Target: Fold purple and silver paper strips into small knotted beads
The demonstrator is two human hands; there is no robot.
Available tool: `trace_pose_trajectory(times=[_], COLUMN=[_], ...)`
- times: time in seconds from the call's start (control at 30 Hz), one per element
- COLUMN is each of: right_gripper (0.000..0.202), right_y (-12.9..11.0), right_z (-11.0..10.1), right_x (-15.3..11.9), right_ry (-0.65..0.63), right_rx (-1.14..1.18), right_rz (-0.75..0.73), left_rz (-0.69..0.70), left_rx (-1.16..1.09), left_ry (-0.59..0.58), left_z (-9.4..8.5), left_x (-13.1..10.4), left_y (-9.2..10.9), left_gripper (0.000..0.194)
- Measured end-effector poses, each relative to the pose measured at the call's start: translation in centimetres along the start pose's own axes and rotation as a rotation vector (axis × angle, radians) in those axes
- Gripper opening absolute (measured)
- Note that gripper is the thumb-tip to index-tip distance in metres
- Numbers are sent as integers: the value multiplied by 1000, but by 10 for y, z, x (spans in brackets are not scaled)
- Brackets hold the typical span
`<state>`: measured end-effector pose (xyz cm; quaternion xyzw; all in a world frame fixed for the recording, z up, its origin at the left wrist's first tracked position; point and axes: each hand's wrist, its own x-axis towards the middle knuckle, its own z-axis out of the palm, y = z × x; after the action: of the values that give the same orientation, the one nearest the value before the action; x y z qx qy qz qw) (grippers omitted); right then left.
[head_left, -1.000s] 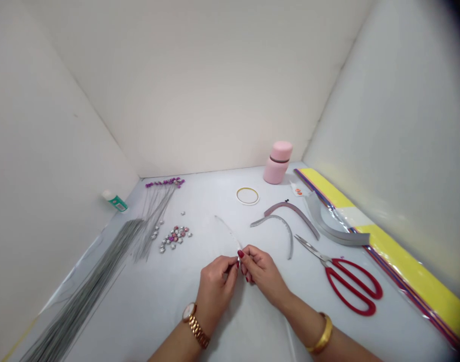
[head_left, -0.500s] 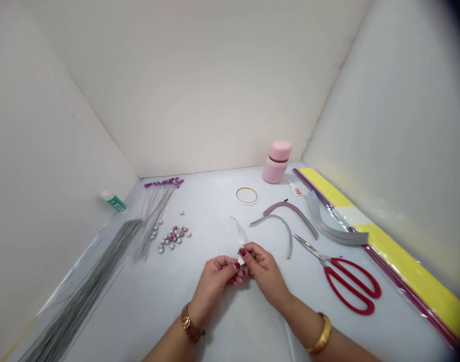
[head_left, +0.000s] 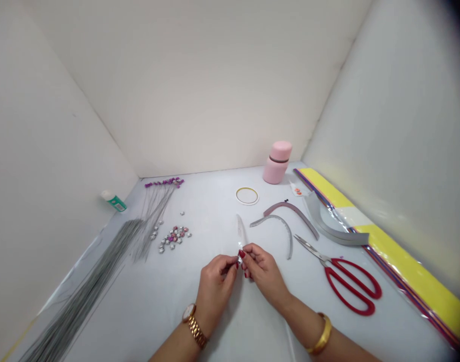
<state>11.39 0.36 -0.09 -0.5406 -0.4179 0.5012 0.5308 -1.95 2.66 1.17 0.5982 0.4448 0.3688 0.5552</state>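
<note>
A thin silvery paper strip [head_left: 240, 232] rises from between my fingertips, its lower end folded small. My left hand [head_left: 217, 281] pinches the folded end from the left, with a gold watch on its wrist. Close against it, my right hand [head_left: 263, 271] grips the same strip between thumb and fingers; a gold bangle circles that wrist. The exact shape of the fold is too small to tell. To the right of the hands lie a curved grey strip bundle [head_left: 282, 222] and a mauve one [head_left: 295, 211].
Red-handled scissors [head_left: 337, 271], a wide grey strip [head_left: 335, 234] and yellow packets [head_left: 403, 256] lie right. A pink flask [head_left: 275, 166] and a ring [head_left: 247, 188] stand further back. Small folded stars [head_left: 174, 238], grey wires [head_left: 90, 286] and a glue stick [head_left: 114, 200] are left.
My left hand has turned at the wrist, showing the watch face, and its fingers have shifted on the fold. The strip's free end now stands straighter.
</note>
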Motion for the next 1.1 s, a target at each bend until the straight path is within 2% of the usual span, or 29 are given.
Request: trace_pose_trajectory(times=[0.13, 0.27, 0.4, 0.63, 0.9, 1.1], right_gripper=[17, 19, 21, 31, 28, 27], right_y=[0, -2, -4, -4, -3, -4], right_z=[0, 0, 1, 0, 1, 1], right_x=[0, -1, -1, 1, 1, 2], right_ry=[-2, -1, -4, -59, -95, -96], right_rx=[-18, -31, -26, -6, -9, -4], right_rz=[-8, -6, 8, 43, 55, 59], left_rz=[-106, -263, -346, -300, -276, -240], left_rx=[-74, -226, -372, -456, -490, -405], left_ry=[2, -50, -83, 20, -44, -1], left_z=[2, 1, 0, 4, 3, 1], left_x=[4, 9, 8, 7, 8, 10], left_y=[1, 3, 3, -3, 4, 6], left_gripper=[10, 5, 6, 5, 8, 12])
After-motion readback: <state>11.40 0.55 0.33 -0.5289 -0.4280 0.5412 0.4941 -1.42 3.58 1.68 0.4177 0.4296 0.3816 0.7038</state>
